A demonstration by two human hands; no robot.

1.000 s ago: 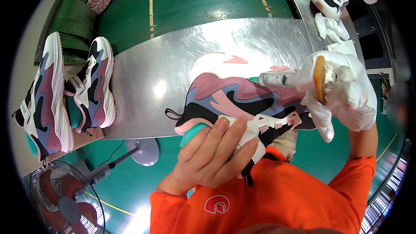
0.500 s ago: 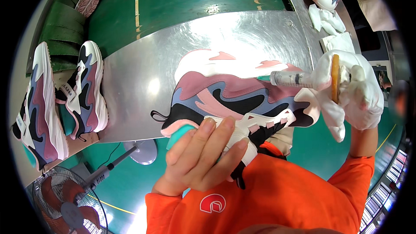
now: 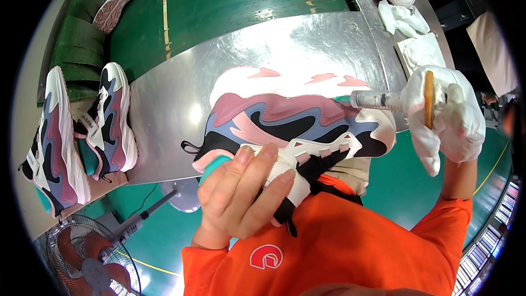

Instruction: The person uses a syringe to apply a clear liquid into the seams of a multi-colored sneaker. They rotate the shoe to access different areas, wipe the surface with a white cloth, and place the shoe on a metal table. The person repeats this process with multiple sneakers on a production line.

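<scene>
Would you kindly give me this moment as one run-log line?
left hand: bare, gripping sneaker | right hand: gloved, holding syringe, teal tip near sole | nearby: more sneakers, fan

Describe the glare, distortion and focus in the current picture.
Head view: glare whitens the metal worktop beyond the sneaker; head view: fisheye distortion bows the worktop's far edge, with black corners; head view: the syringe looks fairly sharp.
</scene>
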